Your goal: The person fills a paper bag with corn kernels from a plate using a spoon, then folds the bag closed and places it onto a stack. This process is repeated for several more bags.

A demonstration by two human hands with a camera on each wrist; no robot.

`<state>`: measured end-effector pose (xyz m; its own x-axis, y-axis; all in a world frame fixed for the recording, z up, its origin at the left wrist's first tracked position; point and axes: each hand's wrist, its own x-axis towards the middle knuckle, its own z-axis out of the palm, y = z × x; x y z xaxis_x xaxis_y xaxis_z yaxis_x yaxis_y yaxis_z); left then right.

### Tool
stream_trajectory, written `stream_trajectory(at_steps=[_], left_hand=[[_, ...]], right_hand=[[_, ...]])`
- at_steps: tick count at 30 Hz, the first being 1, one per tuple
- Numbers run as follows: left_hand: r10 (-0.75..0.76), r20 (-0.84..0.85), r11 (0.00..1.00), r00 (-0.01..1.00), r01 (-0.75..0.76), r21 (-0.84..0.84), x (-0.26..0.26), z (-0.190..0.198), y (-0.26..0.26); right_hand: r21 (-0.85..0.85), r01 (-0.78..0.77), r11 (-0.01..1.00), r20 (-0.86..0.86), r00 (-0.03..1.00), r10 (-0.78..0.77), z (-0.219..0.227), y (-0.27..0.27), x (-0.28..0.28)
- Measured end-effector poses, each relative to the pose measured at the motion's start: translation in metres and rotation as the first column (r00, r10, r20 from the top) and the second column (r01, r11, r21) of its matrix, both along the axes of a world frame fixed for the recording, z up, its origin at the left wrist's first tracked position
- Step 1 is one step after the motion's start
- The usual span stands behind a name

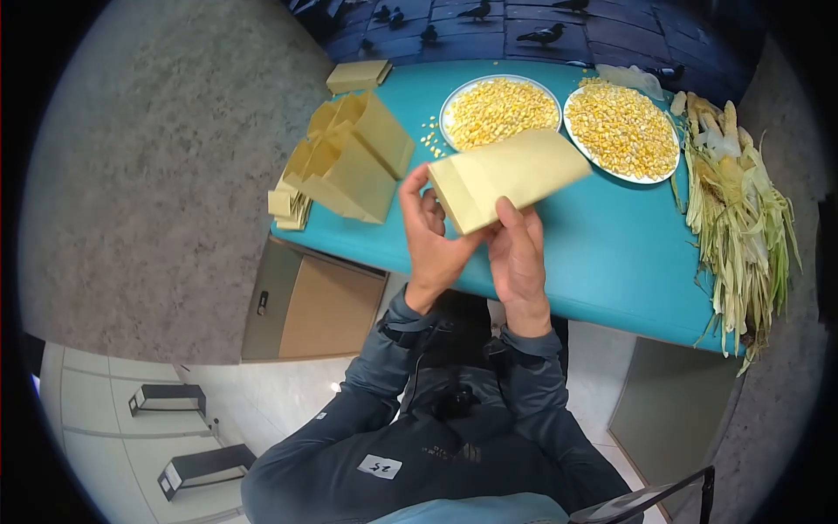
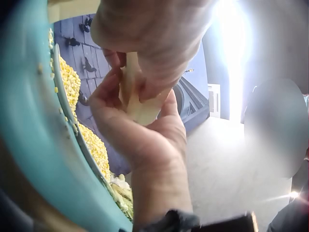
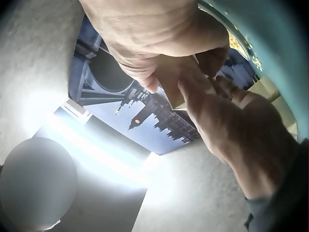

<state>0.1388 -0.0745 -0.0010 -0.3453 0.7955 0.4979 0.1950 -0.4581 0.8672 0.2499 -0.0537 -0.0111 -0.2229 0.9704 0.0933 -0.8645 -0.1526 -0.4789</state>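
A pale yellow paper bag (image 1: 515, 175) is held up in both hands over the front part of the teal table, its folded end toward the left. My left hand (image 1: 434, 253) grips that folded end, fingers along the left edge and thumb at the lower corner. On the near side, my right hand (image 1: 519, 266) pinches the lower edge, with its thumb on the bag's face. In the left wrist view the bag (image 2: 145, 110) shows between the two hands, partly hidden by fingers. The right wrist view shows part of the bag (image 3: 177, 99) between the hands too.
Several opened paper bags (image 1: 353, 170) stand at left, beside a stack of folded bags (image 1: 288, 210). More folded bags (image 1: 358, 77) lie behind. Two plates hold corn kernels, the left plate (image 1: 443, 118) and right plate (image 1: 642, 181), with loose kernels nearby. Corn husks (image 1: 733, 218) hang over the right edge.
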Motion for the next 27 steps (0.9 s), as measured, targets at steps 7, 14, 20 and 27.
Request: stream_trajectory(at_steps=[7, 14, 20, 27], left_hand=[[-0.196, 0.315, 0.98, 0.929, 0.193, 0.044, -0.001, 0.009, -0.081], [0.0, 0.678, 0.986, 0.735, 0.114, -0.123, -0.008, 0.021, -0.115], [-0.047, 0.751, 0.997, 0.658, 0.072, -0.001, -0.003, 0.011, -0.131], [-0.041, 0.687, 0.997, 0.726, 0.077, -0.021, -0.014, 0.011, -0.139]], right_hand=[[0.142, -0.053, 0.988, 0.241, 0.97, 0.018, 0.009, -0.027, 0.003], [0.327, -0.135, 0.936, 0.407, 0.914, -0.011, 0.028, -0.064, -0.014], [0.268, -0.088, 0.959, 0.453, 0.89, -0.046, 0.019, -0.083, -0.03], [0.217, -0.084, 0.973, 0.443, 0.896, -0.021, 0.015, -0.086, -0.031]])
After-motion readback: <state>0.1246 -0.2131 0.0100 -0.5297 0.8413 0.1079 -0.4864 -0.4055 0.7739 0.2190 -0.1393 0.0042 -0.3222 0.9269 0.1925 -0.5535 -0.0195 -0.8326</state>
